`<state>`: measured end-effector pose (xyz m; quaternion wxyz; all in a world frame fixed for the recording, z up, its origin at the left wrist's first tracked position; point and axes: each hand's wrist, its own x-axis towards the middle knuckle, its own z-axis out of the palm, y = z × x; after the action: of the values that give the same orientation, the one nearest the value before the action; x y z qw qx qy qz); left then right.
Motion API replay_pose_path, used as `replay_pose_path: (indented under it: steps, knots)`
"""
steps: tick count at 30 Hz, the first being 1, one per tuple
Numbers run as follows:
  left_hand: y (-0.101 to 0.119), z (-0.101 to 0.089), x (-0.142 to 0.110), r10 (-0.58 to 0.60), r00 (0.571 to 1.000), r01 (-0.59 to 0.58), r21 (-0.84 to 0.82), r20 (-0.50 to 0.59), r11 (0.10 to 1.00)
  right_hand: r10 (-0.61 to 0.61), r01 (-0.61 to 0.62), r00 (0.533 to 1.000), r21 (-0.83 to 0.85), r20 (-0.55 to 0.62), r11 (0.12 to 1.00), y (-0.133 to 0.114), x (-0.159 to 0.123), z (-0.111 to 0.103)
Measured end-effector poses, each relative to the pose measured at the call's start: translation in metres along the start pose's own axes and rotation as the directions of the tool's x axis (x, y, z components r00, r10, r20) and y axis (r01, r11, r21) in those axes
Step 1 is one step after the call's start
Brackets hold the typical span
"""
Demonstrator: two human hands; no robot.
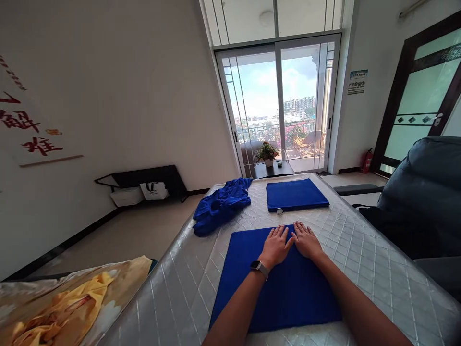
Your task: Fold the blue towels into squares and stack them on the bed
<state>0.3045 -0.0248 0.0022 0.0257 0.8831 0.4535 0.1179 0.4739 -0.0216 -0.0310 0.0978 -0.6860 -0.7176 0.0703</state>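
A blue folded cloth (295, 298), perhaps a towel, lies flat in front of me on a quilted, silvery mattress (173, 283). Both hands rest on its far part, side by side with thumbs close together. My left hand (276, 246), with a watch on its wrist, lies palm down, fingers stretched out. Flat near the cloth's far right corner is my right hand (306, 239), its fingers also extended. Beyond them sits a second blue folded cloth (297, 193) with a small white tag. To its left a crumpled blue cloth (223, 204) is heaped at the mattress edge.
At lower left, a yellow cloth (68, 307) lies on a patterned cover. A dark armchair (428, 192) stands at the right. Past the mattress are a small table with a potted plant (267, 153) and a sliding glass door (252, 105). A black rack (151, 177) stands against the left wall.
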Motion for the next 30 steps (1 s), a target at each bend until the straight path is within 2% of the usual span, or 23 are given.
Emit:
replay_pose_path:
  steps: [2,3,5,8,12,15,17,19,22,26,30]
  knots:
    - [0.015,0.015,0.004,0.010,1.000,-0.011,-0.028,-0.020,1.000,-0.019,0.019,1.000,-0.018,0.006,1.000,0.002,0.000,0.001]
    - [0.015,0.019,0.004,-0.005,1.000,0.004,-0.035,-0.020,0.999,-0.022,0.022,1.000,-0.022,0.009,1.000,0.002,0.000,0.001]
    - [0.002,0.021,-0.002,-0.057,0.998,0.057,-0.037,-0.014,0.998,-0.010,0.010,1.000,-0.020,0.012,1.000,0.001,0.000,0.000]
    - [-0.046,0.009,-0.020,-0.194,0.981,0.194,-0.009,-0.010,0.981,0.012,-0.011,1.000,-0.012,0.012,1.000,0.000,0.000,-0.002]
    - [-0.122,-0.013,-0.055,-0.409,0.912,0.410,0.038,-0.036,0.911,0.011,-0.011,1.000,-0.015,0.014,1.000,0.000,0.001,-0.001]
    - [-0.154,-0.018,-0.074,-0.461,0.887,0.462,0.036,-0.031,0.886,0.002,-0.002,1.000,-0.013,0.005,1.000,0.001,0.002,0.002]
    - [-0.163,-0.016,-0.079,-0.465,0.884,0.466,-0.003,-0.052,0.885,-0.001,0.001,1.000,0.000,-0.008,1.000,0.002,0.003,0.006]
    - [-0.168,-0.013,-0.078,-0.462,0.878,0.457,-0.074,-0.122,0.887,-0.009,0.010,0.999,0.034,-0.034,0.999,0.005,0.004,0.009]
    - [-0.177,-0.012,-0.075,-0.483,0.846,0.461,-0.145,-0.227,0.875,-0.016,0.034,0.990,0.124,-0.139,0.992,0.012,0.010,0.013]
    - [-0.191,-0.019,-0.072,-0.538,0.799,0.505,-0.185,-0.267,0.843,0.136,-0.050,0.949,0.292,-0.283,0.955,0.027,0.019,0.013]
    - [-0.192,-0.024,-0.071,-0.549,0.791,0.499,-0.236,-0.269,0.834,0.226,-0.112,0.929,0.357,-0.294,0.927,0.036,0.024,0.009]
